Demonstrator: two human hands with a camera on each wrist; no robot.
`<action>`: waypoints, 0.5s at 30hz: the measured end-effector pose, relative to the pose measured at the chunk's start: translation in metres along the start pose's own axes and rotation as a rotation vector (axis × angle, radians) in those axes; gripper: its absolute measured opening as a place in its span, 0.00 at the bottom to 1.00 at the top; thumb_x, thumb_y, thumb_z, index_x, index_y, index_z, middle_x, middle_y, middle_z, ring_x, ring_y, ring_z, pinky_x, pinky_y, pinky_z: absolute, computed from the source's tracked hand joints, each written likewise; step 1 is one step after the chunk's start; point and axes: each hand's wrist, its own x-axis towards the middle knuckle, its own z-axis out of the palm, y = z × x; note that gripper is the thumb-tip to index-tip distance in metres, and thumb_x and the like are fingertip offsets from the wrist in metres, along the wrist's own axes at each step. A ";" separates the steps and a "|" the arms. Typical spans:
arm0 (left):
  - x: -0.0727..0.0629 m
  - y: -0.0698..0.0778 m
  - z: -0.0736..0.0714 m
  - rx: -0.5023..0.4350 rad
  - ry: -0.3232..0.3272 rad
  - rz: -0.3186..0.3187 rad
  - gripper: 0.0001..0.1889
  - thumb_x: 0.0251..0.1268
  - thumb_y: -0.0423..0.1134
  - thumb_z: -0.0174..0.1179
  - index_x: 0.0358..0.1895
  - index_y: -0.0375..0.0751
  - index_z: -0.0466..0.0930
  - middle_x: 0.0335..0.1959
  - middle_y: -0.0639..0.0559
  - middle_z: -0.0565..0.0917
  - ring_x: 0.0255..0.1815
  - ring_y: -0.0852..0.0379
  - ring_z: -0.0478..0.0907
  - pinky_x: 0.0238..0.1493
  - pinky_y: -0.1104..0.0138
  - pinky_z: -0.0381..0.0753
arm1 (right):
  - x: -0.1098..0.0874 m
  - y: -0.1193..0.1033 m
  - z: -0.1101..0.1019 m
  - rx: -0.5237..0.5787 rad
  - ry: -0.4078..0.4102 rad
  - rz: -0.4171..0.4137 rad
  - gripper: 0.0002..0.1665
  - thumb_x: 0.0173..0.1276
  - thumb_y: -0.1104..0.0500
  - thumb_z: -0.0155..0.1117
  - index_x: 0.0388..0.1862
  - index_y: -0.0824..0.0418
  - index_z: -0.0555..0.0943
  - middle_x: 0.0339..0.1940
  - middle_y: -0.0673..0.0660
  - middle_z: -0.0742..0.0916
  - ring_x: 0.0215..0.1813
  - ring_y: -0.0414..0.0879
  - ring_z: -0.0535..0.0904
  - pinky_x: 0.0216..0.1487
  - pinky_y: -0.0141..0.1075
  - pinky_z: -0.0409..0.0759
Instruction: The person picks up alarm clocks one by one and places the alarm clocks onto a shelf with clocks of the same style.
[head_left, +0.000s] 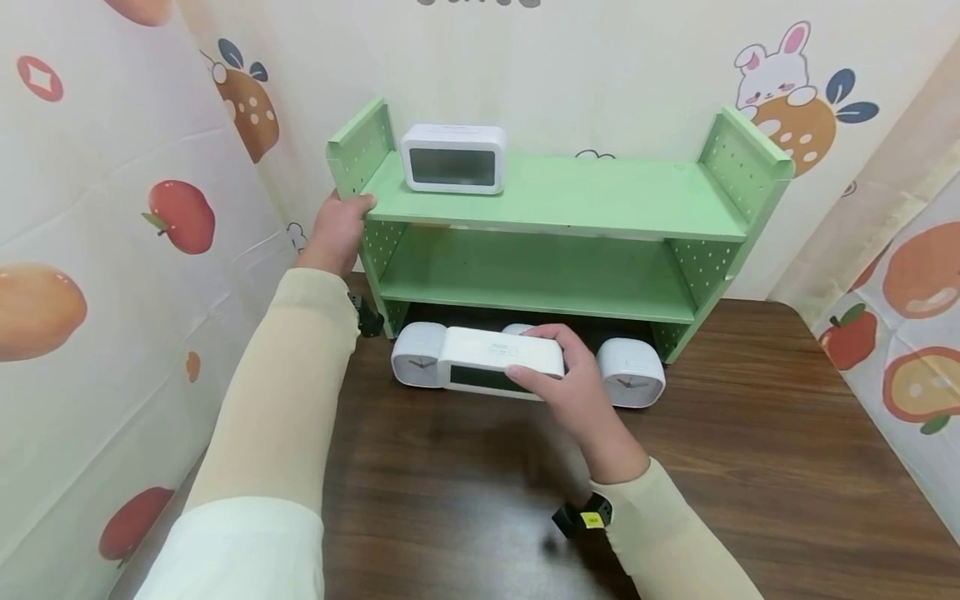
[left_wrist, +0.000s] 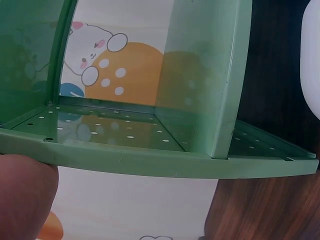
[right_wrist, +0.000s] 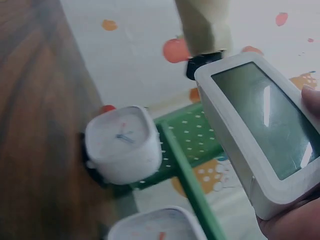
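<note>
My right hand (head_left: 573,387) grips a white digital clock (head_left: 498,346) by its right end, in front of the lower part of a green shelf rack (head_left: 540,267). The clock's dark blank screen (right_wrist: 265,115) fills much of the right wrist view, with a thumb at its edge. My left hand (head_left: 341,229) holds the rack's left side panel, its thumb over the edge by the top board. A second white digital clock (head_left: 489,179) stands on the top board at the left.
Beneath the rack, white analog clocks stand at the left (head_left: 416,354) and right (head_left: 632,375); another white clock (head_left: 517,329) is mostly hidden behind the held one. The rack stands on a dark wooden table (head_left: 450,475), with fruit-print cloth (head_left: 247,217) around it.
</note>
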 end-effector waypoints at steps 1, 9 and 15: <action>0.000 0.000 0.000 -0.005 0.000 -0.001 0.29 0.85 0.48 0.43 0.83 0.56 0.51 0.79 0.55 0.61 0.77 0.56 0.59 0.79 0.54 0.54 | 0.001 -0.003 -0.003 0.003 0.011 -0.003 0.26 0.64 0.64 0.75 0.58 0.64 0.76 0.56 0.60 0.82 0.52 0.51 0.79 0.47 0.36 0.81; -0.001 0.001 0.000 -0.001 -0.007 -0.012 0.29 0.85 0.49 0.43 0.83 0.57 0.51 0.79 0.54 0.62 0.76 0.55 0.60 0.79 0.53 0.54 | 0.004 -0.030 -0.027 -0.003 0.087 0.017 0.25 0.66 0.61 0.74 0.58 0.64 0.76 0.57 0.59 0.81 0.54 0.50 0.78 0.50 0.34 0.79; -0.004 0.001 0.000 0.015 -0.001 -0.007 0.30 0.84 0.50 0.43 0.83 0.57 0.50 0.79 0.55 0.61 0.77 0.55 0.59 0.79 0.52 0.53 | 0.008 -0.043 -0.040 -0.010 0.089 0.009 0.23 0.67 0.61 0.73 0.58 0.62 0.76 0.57 0.59 0.81 0.54 0.51 0.79 0.50 0.35 0.80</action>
